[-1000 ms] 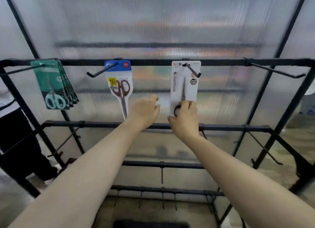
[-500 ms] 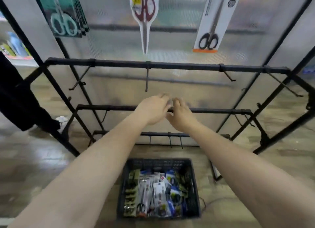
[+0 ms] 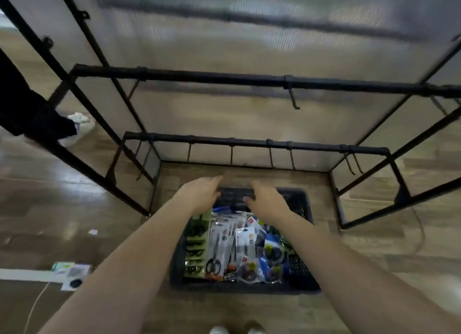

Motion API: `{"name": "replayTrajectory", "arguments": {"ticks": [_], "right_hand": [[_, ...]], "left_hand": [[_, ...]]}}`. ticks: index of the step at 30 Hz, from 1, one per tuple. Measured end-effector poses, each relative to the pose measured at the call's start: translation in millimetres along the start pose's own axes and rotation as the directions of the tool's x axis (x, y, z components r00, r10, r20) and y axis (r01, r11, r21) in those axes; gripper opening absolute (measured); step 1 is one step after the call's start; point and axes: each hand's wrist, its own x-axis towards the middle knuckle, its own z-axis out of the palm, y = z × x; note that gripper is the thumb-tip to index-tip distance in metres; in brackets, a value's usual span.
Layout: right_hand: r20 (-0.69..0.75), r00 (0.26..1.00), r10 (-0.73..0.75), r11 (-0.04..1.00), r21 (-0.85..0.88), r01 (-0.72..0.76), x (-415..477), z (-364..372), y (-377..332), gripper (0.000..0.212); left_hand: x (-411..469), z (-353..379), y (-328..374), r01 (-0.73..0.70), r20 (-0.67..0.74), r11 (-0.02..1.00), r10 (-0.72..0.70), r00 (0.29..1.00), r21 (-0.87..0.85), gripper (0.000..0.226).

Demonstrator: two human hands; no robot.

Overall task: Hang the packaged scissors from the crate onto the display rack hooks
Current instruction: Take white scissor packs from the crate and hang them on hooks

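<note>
One view only: wide-angle head camera, high up, faces forward and steeply down. Crate (image 3: 301, 266) close at lower centre, display rack (image 3: 224, 77) across upper frame, wearer's shoes (image 3: 219, 330) at bottom edge.

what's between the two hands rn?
Head view: only the black crate's far mesh wall shows in the gap between left hand and right hand. No pack there. The packaged scissors lie lower in the crate, nearer the person.

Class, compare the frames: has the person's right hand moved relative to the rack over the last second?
Yes. The right hand has dropped from the hung white pack to below the lowest rail, above the crate.
</note>
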Motion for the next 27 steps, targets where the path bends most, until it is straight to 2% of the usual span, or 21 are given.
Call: {"name": "replayTrajectory", "arguments": {"ticks": [5, 10, 15, 19, 24, 27], "right_hand": [[0.059, 0.996, 0.06, 0.997, 0.041, -0.062, 60.6, 116.4, 82.9, 0.042], [0.072, 0.997, 0.042, 0.998, -0.041, -0.04, 127.5, 217.0, 150.7, 0.035], [0.144, 0.989, 0.013, 0.981, -0.195, 0.016, 171.0, 280.3, 193.8, 0.034], [0.206, 0.979, 0.009, 0.947, -0.315, 0.058, 183.3, 306.0, 216.3, 0.042], [0.126, 0.992, -0.007, 0.951, -0.307, 0.046, 188.7, 304.6, 226.8, 0.034], [0.19, 0.982, 0.006, 0.973, -0.227, 0.038, 185.0, 294.9, 226.9, 0.015]], "left_hand": [[77.0, 119.7, -38.4, 0.049, 0.088, 0.998, -0.052, 0.995, 0.027, 0.048], [150.6, 240.1, -61.8, 0.019, 0.144, 0.997, -0.029, 0.989, 0.071, 0.041], [209.1, 332.6, -79.2, -0.022, 0.236, 0.995, -0.002, 0.972, 0.096, 0.041], [226.4, 367.5, -80.2, 0.019, 0.25, 0.994, -0.046, 0.967, 0.111, 0.065], [231.7, 369.9, -83.1, 0.037, 0.24, 0.989, -0.071, 0.968, 0.142, 0.055], [228.7, 346.5, -82.6, 0.035, 0.237, 0.996, -0.053, 0.97, 0.08, 0.047]]}}
